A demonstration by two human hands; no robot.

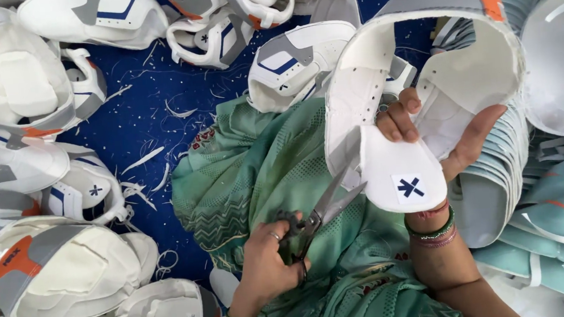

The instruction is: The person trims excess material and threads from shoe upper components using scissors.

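My right hand [440,136] holds up a white shoe upper [422,67] with grey panels and an orange heel patch. Its fingers curl over the white tongue [401,176], which bears a small dark blue cross mark. My left hand [267,263], lower down over my lap, grips a pair of metal scissors [323,212]. The blades point up and right, slightly apart, with their tips at the tongue's lower left edge. Green bangles sit on my right wrist, and a ring is on a left finger.
My lap is covered by green patterned cloth [255,160]. Several white and grey shoe uppers [56,270] lie piled at the left and along the top on a blue floor [131,117] strewn with thread scraps. Stacked teal and grey insoles [555,224] fill the right.
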